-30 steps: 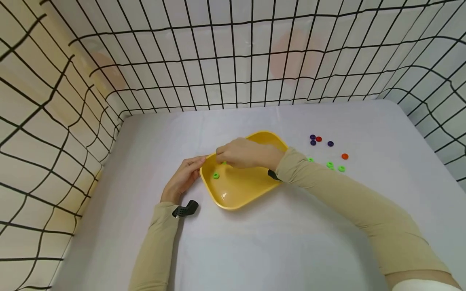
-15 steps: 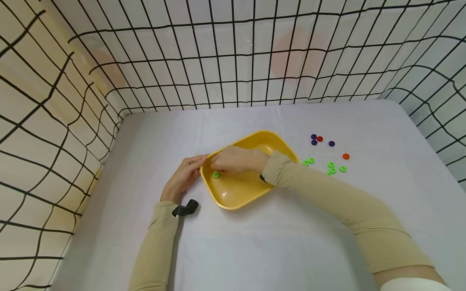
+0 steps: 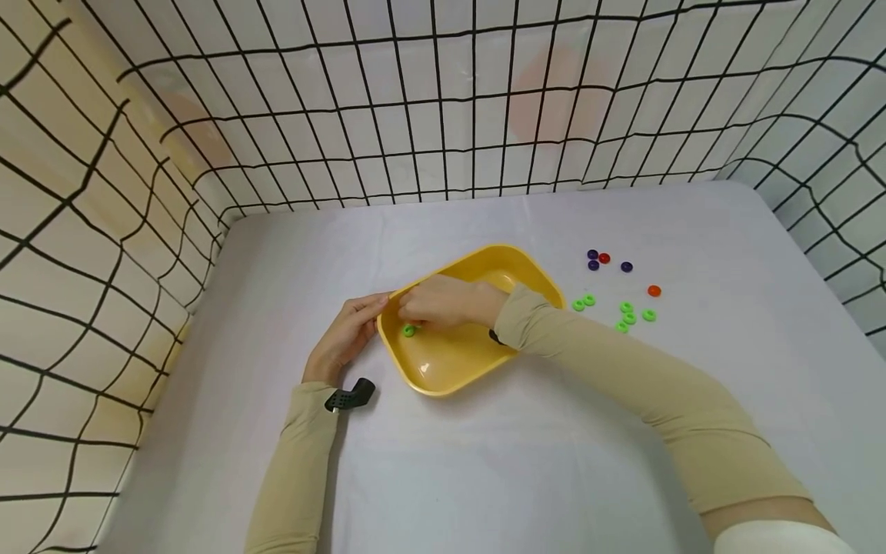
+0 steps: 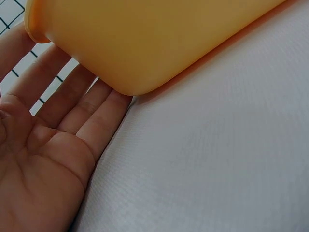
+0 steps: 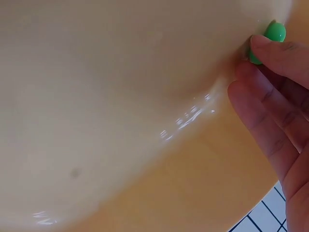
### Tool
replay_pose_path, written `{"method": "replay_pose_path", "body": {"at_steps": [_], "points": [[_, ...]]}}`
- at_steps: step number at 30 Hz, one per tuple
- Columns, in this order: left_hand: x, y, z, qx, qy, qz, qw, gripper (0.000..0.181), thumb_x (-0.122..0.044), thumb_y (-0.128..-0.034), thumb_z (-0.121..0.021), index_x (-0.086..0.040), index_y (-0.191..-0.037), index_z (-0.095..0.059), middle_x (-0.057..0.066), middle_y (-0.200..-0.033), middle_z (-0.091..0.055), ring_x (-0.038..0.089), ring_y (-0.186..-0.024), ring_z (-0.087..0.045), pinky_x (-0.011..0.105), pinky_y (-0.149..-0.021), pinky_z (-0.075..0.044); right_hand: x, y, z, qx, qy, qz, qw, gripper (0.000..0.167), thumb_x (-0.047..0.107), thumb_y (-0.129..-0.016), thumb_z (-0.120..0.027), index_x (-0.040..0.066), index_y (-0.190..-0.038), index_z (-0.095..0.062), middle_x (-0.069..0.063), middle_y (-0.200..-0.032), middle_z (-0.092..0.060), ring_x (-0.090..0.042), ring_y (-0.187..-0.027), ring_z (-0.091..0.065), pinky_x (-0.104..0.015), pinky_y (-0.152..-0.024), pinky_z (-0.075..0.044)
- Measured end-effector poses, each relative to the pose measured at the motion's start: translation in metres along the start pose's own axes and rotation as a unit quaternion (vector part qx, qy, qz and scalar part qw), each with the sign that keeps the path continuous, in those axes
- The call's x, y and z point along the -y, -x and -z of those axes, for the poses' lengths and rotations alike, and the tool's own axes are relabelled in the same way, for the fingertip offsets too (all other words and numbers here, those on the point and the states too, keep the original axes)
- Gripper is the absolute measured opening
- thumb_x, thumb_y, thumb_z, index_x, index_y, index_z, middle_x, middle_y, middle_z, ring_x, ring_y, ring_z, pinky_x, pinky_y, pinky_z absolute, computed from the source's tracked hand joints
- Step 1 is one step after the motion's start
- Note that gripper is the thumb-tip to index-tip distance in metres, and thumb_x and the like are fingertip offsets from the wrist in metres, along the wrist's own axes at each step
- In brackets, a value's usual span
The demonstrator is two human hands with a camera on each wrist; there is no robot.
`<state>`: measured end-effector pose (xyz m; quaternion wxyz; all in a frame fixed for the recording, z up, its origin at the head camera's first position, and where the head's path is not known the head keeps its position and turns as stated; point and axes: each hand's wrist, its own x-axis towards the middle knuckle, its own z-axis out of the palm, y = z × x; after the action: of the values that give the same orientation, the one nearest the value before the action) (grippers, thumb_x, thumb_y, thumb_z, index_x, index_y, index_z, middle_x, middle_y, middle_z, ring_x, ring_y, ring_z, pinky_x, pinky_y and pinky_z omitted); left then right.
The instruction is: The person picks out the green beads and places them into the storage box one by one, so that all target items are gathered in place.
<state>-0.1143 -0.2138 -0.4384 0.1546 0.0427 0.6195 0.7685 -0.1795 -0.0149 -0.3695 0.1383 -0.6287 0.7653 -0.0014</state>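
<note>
A yellow tray (image 3: 450,365) stands at an angle on the white table. My left hand (image 3: 346,335) is at its left corner; in the left wrist view the extended fingers of that hand (image 4: 53,145) touch the outer wall of the tray (image 4: 140,43). Inside the tray is my right hand (image 3: 446,302), near the left end, beside a small green ring (image 3: 408,331). Seen from the right wrist, the thumb and a finger of this hand (image 5: 282,106) pinch a green piece (image 5: 255,58) close to the tray wall, touching or very near another green piece (image 5: 275,32).
Several green rings (image 3: 628,318) lie on the table right of the tray. Behind them are several dark purple pieces (image 3: 626,267), a red piece (image 3: 604,258) and an orange-red one (image 3: 654,291). Black netting (image 3: 474,100) borders the table's back and sides.
My right hand has shifted slightly left and lower in the tray, and its forearm has moved left, uncovering more green rings on the table. My left hand stays at the tray's corner.
</note>
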Motion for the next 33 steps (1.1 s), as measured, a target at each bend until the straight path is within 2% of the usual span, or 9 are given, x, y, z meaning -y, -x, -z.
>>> {"method": "replay_pose_path", "body": {"at_steps": [8,11,13,16,19,22,25,29,33], "points": [[0.004,-0.001,-0.002,0.003,-0.007,0.001,1.0000,0.030,-0.016,-0.1048,-0.047,-0.023,-0.105,-0.077,-0.005,-0.113,-0.070,0.010,-0.103,-0.062,0.020,-0.090,-0.053,0.001,0.015,0.011,-0.015,-0.005,-0.016,0.9998,0.009,0.011,-0.097,-0.060,0.009,-0.092,-0.067,0.000,-0.086,-0.057,-0.016,-0.074,-0.052,-0.028,-0.067,-0.046],[0.004,-0.001,-0.002,-0.001,-0.017,-0.002,0.9999,0.029,-0.018,-0.1045,-0.048,-0.022,-0.106,-0.077,-0.005,-0.110,-0.070,0.010,-0.100,-0.061,0.019,-0.089,-0.053,0.002,0.040,0.036,-0.068,-0.028,-0.030,0.9968,0.008,0.004,-0.094,-0.060,0.010,-0.091,-0.066,0.000,-0.088,-0.061,-0.016,-0.075,-0.054,-0.027,-0.067,-0.047],[0.003,0.000,-0.001,-0.003,-0.018,-0.004,0.9998,0.028,-0.018,-0.1043,-0.049,-0.020,-0.107,-0.077,-0.005,-0.109,-0.071,0.010,-0.098,-0.061,0.019,-0.088,-0.053,-0.001,0.065,0.054,-0.148,-0.057,-0.039,0.9866,0.006,0.005,-0.093,-0.063,0.009,-0.089,-0.065,-0.002,-0.089,-0.064,-0.016,-0.076,-0.058,-0.027,-0.068,-0.049],[0.001,0.000,-0.001,-0.009,-0.017,-0.003,0.9998,0.028,-0.017,-0.1040,-0.049,-0.020,-0.106,-0.077,-0.004,-0.109,-0.071,0.010,-0.097,-0.061,0.019,-0.087,-0.053,-0.009,0.114,0.067,-0.309,-0.100,-0.051,0.9443,0.006,0.003,-0.088,-0.071,0.006,-0.088,-0.066,-0.003,-0.089,-0.068,-0.013,-0.078,-0.063,-0.023,-0.068,-0.054],[-0.002,0.001,-0.001,-0.013,-0.017,0.002,0.9998,0.029,-0.016,-0.1042,-0.049,-0.023,-0.104,-0.078,-0.004,-0.109,-0.071,0.010,-0.097,-0.061,0.019,-0.087,-0.053,-0.016,0.165,0.058,-0.448,-0.141,-0.094,0.8778,0.011,-0.004,-0.081,-0.076,0.002,-0.086,-0.069,-0.006,-0.084,-0.070,-0.009,-0.076,-0.064,-0.018,-0.065,-0.054],[-0.004,0.003,-0.001,-0.014,-0.021,0.005,0.9997,0.030,-0.017,-0.1046,-0.049,-0.024,-0.104,-0.078,-0.004,-0.111,-0.071,0.011,-0.099,-0.061,0.019,-0.088,-0.053,-0.019,0.208,0.032,-0.511,-0.193,-0.186,0.8168,0.012,-0.006,-0.079,-0.078,0.001,-0.085,-0.071,-0.004,-0.081,-0.070,-0.004,-0.072,-0.062,-0.013,-0.063,-0.052],[-0.005,0.004,-0.001,-0.009,-0.026,0.006,0.9996,0.029,-0.020,-0.1050,-0.048,-0.023,-0.107,-0.077,-0.005,-0.112,-0.071,0.011,-0.098,-0.061,0.019,-0.088,-0.053,-0.021,0.239,0.001,-0.515,-0.246,-0.289,0.7685,0.008,-0.001,-0.082,-0.077,0.001,-0.087,-0.071,0.005,-0.078,-0.068,-0.003,-0.067,-0.061,-0.012,-0.060,-0.050],[-0.004,0.004,0.000,0.003,-0.028,0.007,0.9996,0.029,-0.022,-0.1055,-0.047,-0.023,-0.110,-0.076,-0.006,-0.112,-0.071,0.010,-0.096,-0.062,0.019,-0.087,-0.054,-0.025,0.267,-0.033,-0.500,-0.284,-0.375,0.7276,0.012,0.006,-0.085,-0.077,0.000,-0.091,-0.069,0.017,-0.075,-0.065,-0.006,-0.062,-0.063,-0.014,-0.056,-0.051],[-0.003,0.003,-0.001,0.013,-0.017,0.003,0.9998,0.031,-0.021,-0.1061,-0.046,-0.022,-0.110,-0.076,-0.005,-0.112,-0.071,0.009,-0.094,-0.063,0.018,-0.085,-0.055,-0.029,0.286,-0.051,-0.479,-0.280,-0.423,0.7161,0.015,0.014,-0.087,-0.076,0.002,-0.092,-0.069,0.011,-0.073,-0.067,-0.013,-0.062,-0.065,-0.015,-0.061,-0.049]]}}
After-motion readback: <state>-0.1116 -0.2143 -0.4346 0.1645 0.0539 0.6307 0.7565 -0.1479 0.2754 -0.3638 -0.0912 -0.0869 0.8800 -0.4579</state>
